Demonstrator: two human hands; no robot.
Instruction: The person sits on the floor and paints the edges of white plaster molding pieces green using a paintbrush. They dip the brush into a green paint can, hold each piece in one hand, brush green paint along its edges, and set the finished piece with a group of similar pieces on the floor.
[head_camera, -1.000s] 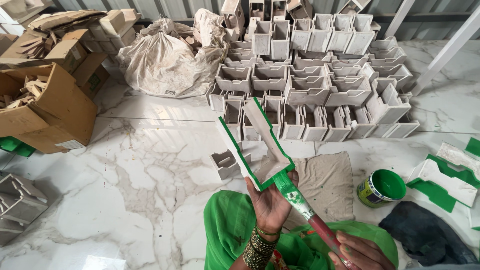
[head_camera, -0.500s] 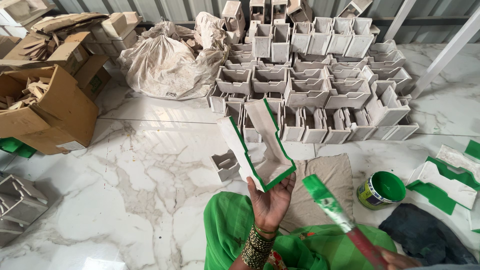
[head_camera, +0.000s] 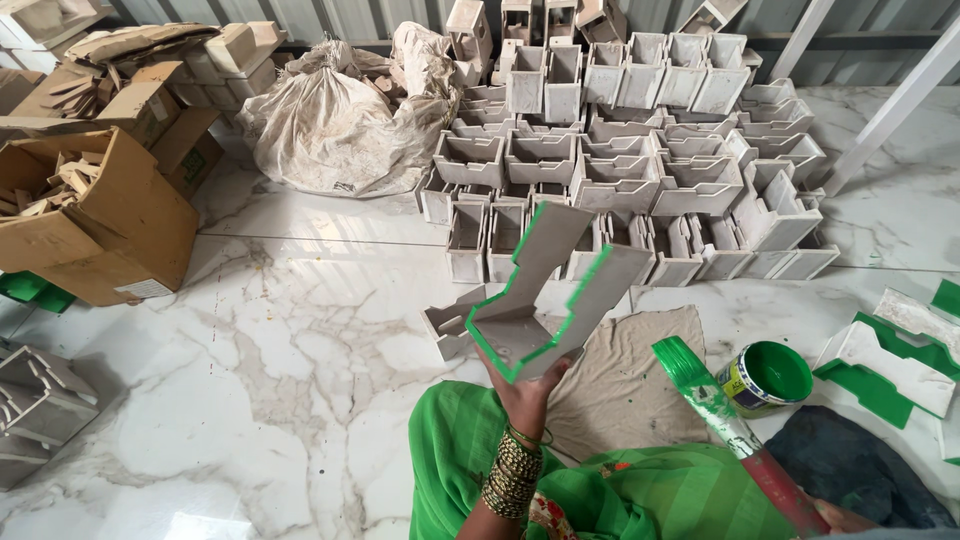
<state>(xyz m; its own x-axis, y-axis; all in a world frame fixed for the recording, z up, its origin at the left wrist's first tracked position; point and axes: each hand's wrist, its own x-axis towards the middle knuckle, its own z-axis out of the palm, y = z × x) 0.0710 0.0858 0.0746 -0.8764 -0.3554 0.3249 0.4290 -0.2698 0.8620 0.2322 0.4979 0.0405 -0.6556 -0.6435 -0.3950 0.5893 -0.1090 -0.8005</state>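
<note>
My left hand (head_camera: 525, 395) holds up a grey stepped wooden piece (head_camera: 530, 300) by its lower end; the piece's edges are painted bright green. A stack of bangles sits on that wrist. My right hand (head_camera: 845, 522) shows only as a sliver at the bottom right, gripping the red handle of a flat paintbrush (head_camera: 700, 385). Green paint covers the brush's bristles, which point up and left, apart from the piece. An open can of green paint (head_camera: 765, 375) stands on the floor just right of the brush.
A beige cloth (head_camera: 620, 385) lies on the marble floor before my green-clad lap. One small grey piece (head_camera: 445, 325) sits nearby. Several unpainted pieces (head_camera: 640, 150) are stacked behind, with a sack (head_camera: 330, 120), cardboard boxes (head_camera: 100, 220) at left and green-painted pieces (head_camera: 890, 365) at right.
The brush has come off the piece's edge and swung down to the right. My left hand has turned the piece, tilting it rightward.
</note>
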